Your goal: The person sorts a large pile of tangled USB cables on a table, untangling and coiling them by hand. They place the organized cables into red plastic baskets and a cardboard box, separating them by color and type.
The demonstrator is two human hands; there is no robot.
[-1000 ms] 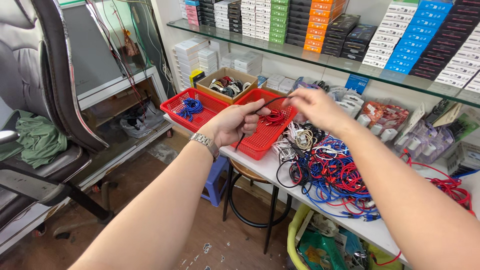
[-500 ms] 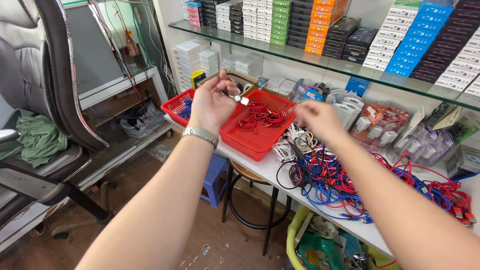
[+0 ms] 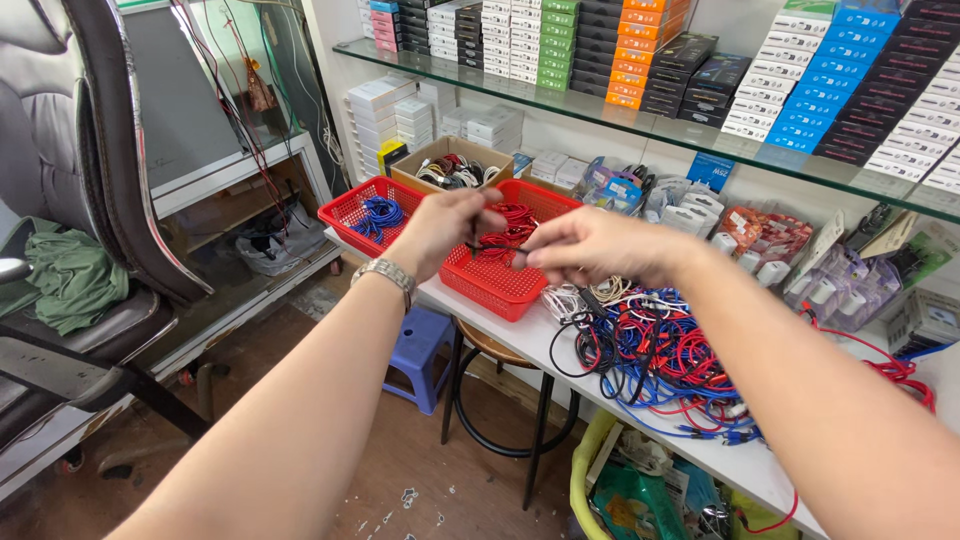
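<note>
Both hands, L [image 3: 440,228] & R [image 3: 590,245], pinch a thin dark cable [image 3: 497,247] taut between fingertips, above red basket [image 3: 500,280]. Risk: grip slips, cable drops into the bench [image 3: 520,335] tangle [image 3: 650,355] w/ others.

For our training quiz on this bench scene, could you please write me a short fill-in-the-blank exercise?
1. The left hand and right hand pinch a thin dark cable above a basket coloured ____.
2. The left wrist wears a metal ____.
3. The basket at the far left holds cables coloured ____.
4. Under the table stands a small stool coloured ____.

Missing words: red; watch; blue; blue.
</note>
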